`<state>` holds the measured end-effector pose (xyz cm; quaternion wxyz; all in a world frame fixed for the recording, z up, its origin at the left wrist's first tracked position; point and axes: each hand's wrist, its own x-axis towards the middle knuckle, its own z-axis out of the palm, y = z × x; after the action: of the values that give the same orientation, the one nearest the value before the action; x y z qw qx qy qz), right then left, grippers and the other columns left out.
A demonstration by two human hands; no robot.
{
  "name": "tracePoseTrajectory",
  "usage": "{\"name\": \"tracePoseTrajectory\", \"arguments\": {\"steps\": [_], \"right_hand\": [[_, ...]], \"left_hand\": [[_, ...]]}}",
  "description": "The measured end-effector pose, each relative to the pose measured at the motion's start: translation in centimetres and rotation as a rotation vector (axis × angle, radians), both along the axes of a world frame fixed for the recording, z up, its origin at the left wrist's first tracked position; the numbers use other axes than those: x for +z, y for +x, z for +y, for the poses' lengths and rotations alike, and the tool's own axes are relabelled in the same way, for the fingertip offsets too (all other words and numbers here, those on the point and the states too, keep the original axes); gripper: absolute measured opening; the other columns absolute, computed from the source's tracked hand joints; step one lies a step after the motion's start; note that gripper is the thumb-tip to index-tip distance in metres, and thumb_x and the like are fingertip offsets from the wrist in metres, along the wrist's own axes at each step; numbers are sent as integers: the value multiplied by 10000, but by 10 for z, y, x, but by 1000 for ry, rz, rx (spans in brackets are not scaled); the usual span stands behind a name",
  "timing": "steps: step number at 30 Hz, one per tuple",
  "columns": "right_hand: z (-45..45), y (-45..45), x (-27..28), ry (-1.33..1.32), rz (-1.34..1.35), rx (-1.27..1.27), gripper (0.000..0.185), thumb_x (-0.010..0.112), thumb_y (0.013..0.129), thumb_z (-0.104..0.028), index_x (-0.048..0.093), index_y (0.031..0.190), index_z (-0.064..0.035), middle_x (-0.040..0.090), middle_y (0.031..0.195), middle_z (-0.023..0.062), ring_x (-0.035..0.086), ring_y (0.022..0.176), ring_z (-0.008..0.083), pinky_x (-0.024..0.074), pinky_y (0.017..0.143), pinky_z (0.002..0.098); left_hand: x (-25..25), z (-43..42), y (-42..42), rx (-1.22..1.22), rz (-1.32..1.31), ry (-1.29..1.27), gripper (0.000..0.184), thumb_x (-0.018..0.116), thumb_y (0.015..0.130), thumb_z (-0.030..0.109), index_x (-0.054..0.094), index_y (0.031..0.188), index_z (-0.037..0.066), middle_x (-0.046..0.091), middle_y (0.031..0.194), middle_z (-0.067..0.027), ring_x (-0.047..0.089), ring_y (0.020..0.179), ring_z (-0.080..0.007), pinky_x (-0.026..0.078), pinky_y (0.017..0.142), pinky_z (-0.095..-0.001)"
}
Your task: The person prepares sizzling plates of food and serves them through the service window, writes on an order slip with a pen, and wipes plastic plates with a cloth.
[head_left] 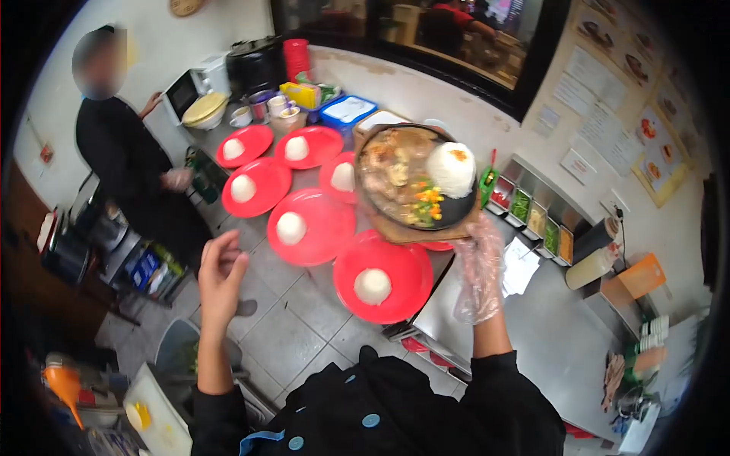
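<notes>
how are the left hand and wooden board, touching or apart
Apart; the head view shows floor and red plates between the left hand and the wooden board.

The black sizzling plate (pixel 461 209) bears white rice (pixel 454 173) and yellow, orange and green vegetables (pixel 426 204), a brown wooden board (pixel 407 234) beneath it, red plates (pixel 323 235) beside it.

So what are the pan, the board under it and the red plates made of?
Pan: black, probably metal, maybe cast iron, judging by its dark surface. Board: likely wood, from its dull brown edge. Red plates: probably plastic, since they're evenly coloured and softly shiny.
</notes>
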<state>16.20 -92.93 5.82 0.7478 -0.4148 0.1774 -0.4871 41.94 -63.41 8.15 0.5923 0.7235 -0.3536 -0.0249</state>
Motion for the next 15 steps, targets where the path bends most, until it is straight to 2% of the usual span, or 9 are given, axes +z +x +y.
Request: {"name": "tracePoseTrajectory", "arguments": {"steps": [3, 4, 6, 9, 11, 13, 14, 15], "right_hand": [[-51, -35, -1, 10, 8, -302, 297, 558, 769, -33, 499, 1058, -2, 581, 979, 94, 591, 871, 210, 538, 709, 389], [-69, -48, -6, 28, 0, -424, 278, 559, 772, -38, 500, 1042, -7, 581, 979, 95, 592, 873, 216, 538, 709, 406], [-92, -72, -5, -8, -8, -501, 260, 557, 776, -39, 500, 1028, -5, 578, 979, 96, 591, 871, 213, 539, 711, 393], [-111, -107, -10, -44, 15, -635, 236, 554, 784, -42, 499, 1009, 3, 568, 990, 100, 584, 883, 200, 539, 715, 360], [-104, -103, -5, -57, 45, -740, 230, 554, 789, -45, 497, 1005, 9, 561, 999, 103, 577, 897, 191, 539, 718, 340], [-98, -95, 11, -52, 36, -763, 277, 557, 801, -59, 490, 1053, 36, 554, 1013, 105, 562, 932, 181, 537, 730, 313], [-95, -96, 7, -40, 51, -810, 277, 557, 801, -59, 490, 1053, 36, 554, 1013, 105, 562, 932, 181, 537, 730, 313], [-91, -101, 1, -81, 177, -957, 297, 552, 810, -55, 486, 1083, 43, 552, 1024, 107, 556, 945, 184, 528, 761, 310]], "left_hand": [[32, -120, 32, -202, -317, 123, 377, 624, 759, 51, 537, 1126, 52, 517, 1027, -94, 517, 936, -189, 433, 751, -275], [41, -167, 41, -298, -402, 153, 398, 628, 752, 69, 525, 1136, 39, 521, 1040, -132, 521, 970, -251, 427, 810, -313], [51, -271, 57, -422, -712, 102, 402, 618, 751, 75, 508, 1132, 5, 513, 1078, -177, 487, 1011, -357, 384, 899, -404], [63, -437, 52, -598, -911, -91, 395, 569, 751, 26, 492, 1138, -5, 512, 1087, -180, 462, 1053, -351, 381, 918, -386], [61, -549, 44, -643, -1025, -188, 336, 552, 749, 28, 542, 1085, 8, 528, 1063, -164, 482, 1027, -339, 412, 885, -394], [63, -647, 23, -600, -1050, -44, 258, 537, 762, 49, 599, 1011, 33, 548, 1038, -142, 503, 1000, -323, 443, 846, -402], [59, -686, 14, -559, -1049, -74, 203, 521, 786, 72, 633, 955, 55, 559, 1023, -127, 512, 996, -318, 462, 812, -413], [55, -714, 4, -600, -930, -54, 206, 548, 792, 81, 619, 983, 54, 558, 1012, -128, 507, 1011, -313, 456, 825, -407]]}}
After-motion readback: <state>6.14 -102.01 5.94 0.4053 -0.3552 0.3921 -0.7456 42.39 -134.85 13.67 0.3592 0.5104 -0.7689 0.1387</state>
